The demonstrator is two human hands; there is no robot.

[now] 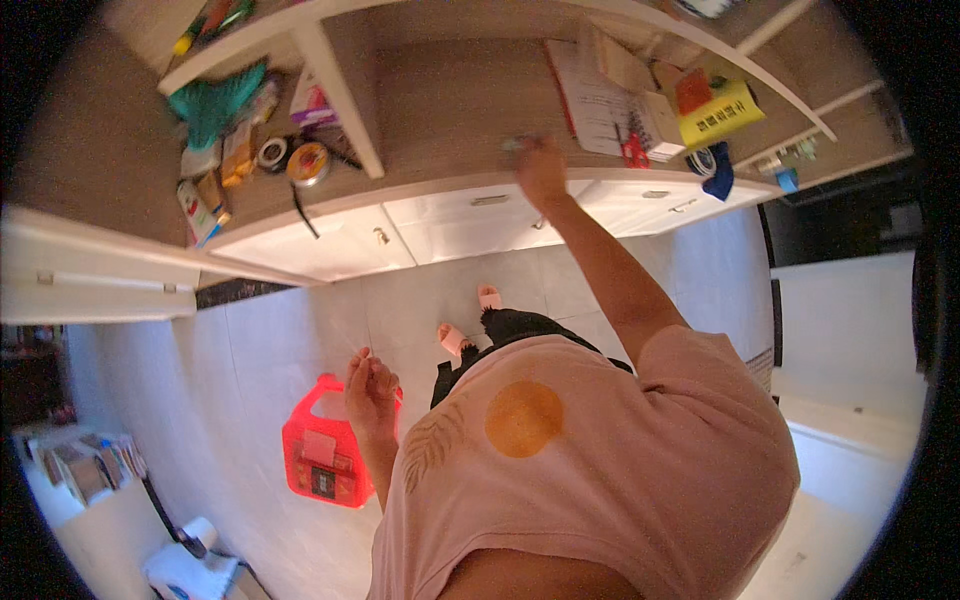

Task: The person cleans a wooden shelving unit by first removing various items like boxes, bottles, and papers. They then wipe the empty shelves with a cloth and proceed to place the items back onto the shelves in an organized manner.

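My right hand [541,175] reaches over the front edge of the wooden shelf [450,110], in its middle compartment. Motion blurs its fingers, which look closed, with a small pale greenish thing [517,144] at their tips; its kind is unclear. Low at my left side, my left hand [370,388] is raised with curled fingers pinched together. Something thin and whitish shows by them, too small to name. Beneath that hand, a red plastic jug [300,440] with a handle and a dark label stands on the floor.
Left compartment: tape rolls [308,163], a teal cloth-like item [222,105] and small packages. Right: papers [597,110], red scissors [634,150], boxes and a yellow packet [722,114]. White drawers [460,220] run below the shelf. A white bin-like container [200,570] stands lower left.
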